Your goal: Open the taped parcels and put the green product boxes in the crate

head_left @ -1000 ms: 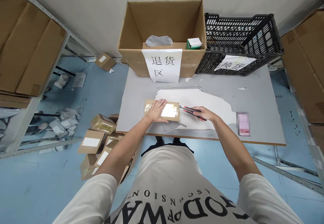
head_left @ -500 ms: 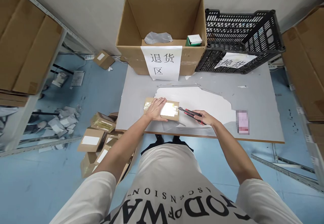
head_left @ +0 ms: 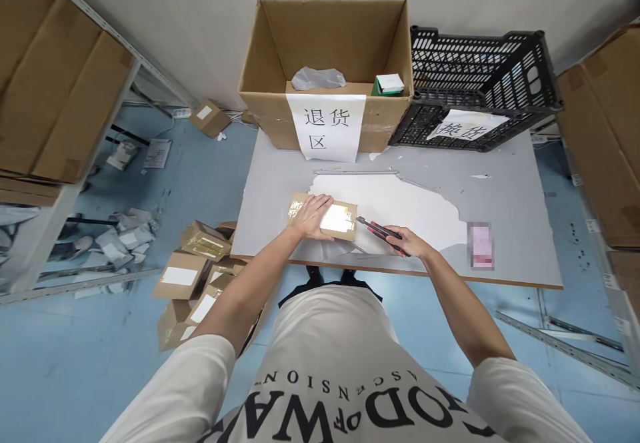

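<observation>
A small taped cardboard box (head_left: 349,231) with a white label lies near the front edge of the table. Across its left part rests my left hand (head_left: 313,218), fingers over the top and thumb along the near side, holding it down. My right hand (head_left: 404,241) is wrapped around a black and red utility knife (head_left: 376,229). The knife's tip is at the right end of the box; whether it touches the cardboard I cannot tell. A worn white patch (head_left: 400,196) of the tabletop lies beneath and beyond them.
At the back of the table (head_left: 520,229) stands a large open carton (head_left: 270,119) with a paper sign, holding a plastic bag and a green-and-white box. Beside it is a black plastic crate (head_left: 480,99). A pixelated pink item (head_left: 481,245) lies right. Several boxes (head_left: 179,275) are piled on the floor left.
The view has shifted slightly. My right hand and the knife have come a little toward me, the tip still at the box's right end. My left hand stays on the box.
</observation>
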Available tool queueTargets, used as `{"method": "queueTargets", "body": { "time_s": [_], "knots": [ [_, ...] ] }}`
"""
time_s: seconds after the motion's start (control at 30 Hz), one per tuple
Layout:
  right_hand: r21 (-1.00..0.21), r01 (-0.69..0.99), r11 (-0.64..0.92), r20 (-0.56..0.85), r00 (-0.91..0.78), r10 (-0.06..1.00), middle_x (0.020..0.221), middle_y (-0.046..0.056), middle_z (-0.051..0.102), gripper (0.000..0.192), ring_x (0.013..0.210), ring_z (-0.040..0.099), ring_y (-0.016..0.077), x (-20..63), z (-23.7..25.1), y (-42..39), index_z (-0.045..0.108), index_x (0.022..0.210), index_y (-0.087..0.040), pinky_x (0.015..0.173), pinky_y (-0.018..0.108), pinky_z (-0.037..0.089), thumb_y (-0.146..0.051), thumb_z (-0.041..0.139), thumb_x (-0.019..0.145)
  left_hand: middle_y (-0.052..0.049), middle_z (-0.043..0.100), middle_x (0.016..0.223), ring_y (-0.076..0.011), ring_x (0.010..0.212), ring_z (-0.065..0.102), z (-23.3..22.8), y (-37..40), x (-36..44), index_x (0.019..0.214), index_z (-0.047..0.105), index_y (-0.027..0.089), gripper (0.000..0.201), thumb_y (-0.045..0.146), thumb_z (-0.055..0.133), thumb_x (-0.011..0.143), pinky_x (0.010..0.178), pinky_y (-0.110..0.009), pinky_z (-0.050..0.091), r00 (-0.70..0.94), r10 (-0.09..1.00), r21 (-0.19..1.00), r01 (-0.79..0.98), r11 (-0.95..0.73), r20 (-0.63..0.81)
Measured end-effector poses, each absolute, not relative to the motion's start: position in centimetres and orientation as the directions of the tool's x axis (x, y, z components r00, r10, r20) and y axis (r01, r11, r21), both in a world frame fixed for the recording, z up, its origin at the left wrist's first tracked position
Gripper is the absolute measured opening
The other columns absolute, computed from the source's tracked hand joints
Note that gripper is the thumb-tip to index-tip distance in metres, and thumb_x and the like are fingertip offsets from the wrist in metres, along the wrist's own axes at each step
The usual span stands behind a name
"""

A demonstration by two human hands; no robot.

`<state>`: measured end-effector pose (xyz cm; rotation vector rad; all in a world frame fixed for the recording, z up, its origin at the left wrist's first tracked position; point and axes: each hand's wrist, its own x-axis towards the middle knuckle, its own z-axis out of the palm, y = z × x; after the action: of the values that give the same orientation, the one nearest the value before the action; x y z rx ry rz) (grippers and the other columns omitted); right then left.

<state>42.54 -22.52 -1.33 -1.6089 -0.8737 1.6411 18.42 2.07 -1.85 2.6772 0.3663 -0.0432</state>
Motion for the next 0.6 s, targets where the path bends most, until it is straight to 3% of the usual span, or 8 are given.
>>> {"method": "queueTargets", "body": {
  "time_s": [0.1,0.3,0.47,0.6],
  "knots": [
    [-0.819,0.010,-0.574,-0.574,-0.019,0.819,0.052,-0.005,0.046,0.058,0.038,0.039,0.0090,42.4,-1.4,-24.3,0.054,0.126,-0.020,0.035,0.022,0.032,-0.052,0.058,0.078,-0.020,0.033,0.145,-0.0374,0.135,0.025,-1.6,2.3,18.3,0.144,0.025,0.009,0.122,0.076,0.065,0.051,0.114,-0.049,0.009,0.953,0.291,0.404,0.300,-0.864,-0.085],
    [-0.842,-0.060,-0.537,-0.529,0.287,0.798,0.060,-0.003,0.052,0.065,0.038,0.042,0.0097,43.5,-2.6,-27.8,0.048,0.129,-0.019,0.035,0.024,0.035,-0.057,0.057,0.077,-0.019,0.033,0.146,-0.0362,0.136,0.025,-1.5,2.0,18.1,0.144,0.026,0.009,0.121,0.077,0.064,0.050,0.114,-0.048,0.010,0.929,0.356,0.372,0.369,-0.852,-0.104],
    [-0.907,-0.112,-0.407,-0.367,0.684,0.630,0.074,-0.001,0.056,0.069,0.045,0.048,0.0097,41.7,-3.7,-26.3,0.040,0.129,-0.021,0.038,0.023,0.041,-0.062,0.054,0.076,-0.022,0.032,0.144,-0.0393,0.134,0.027,-1.2,-0.3,20.6,0.143,0.025,0.008,0.120,0.078,0.062,0.052,0.112,-0.052,0.014,0.760,0.644,0.323,0.632,-0.705,-0.083],
    [-0.935,-0.243,-0.259,-0.354,0.692,0.630,0.097,0.006,0.061,0.059,0.062,0.059,0.0129,37.7,-3.2,-22.3,0.038,0.120,-0.025,0.047,0.024,0.049,-0.062,0.054,0.076,-0.024,0.028,0.147,-0.0414,0.134,0.026,-0.3,0.2,21.3,0.143,0.025,0.008,0.118,0.082,0.053,0.056,0.108,-0.055,0.019,0.612,0.781,0.317,0.770,-0.553,-0.125]
  ]
}}
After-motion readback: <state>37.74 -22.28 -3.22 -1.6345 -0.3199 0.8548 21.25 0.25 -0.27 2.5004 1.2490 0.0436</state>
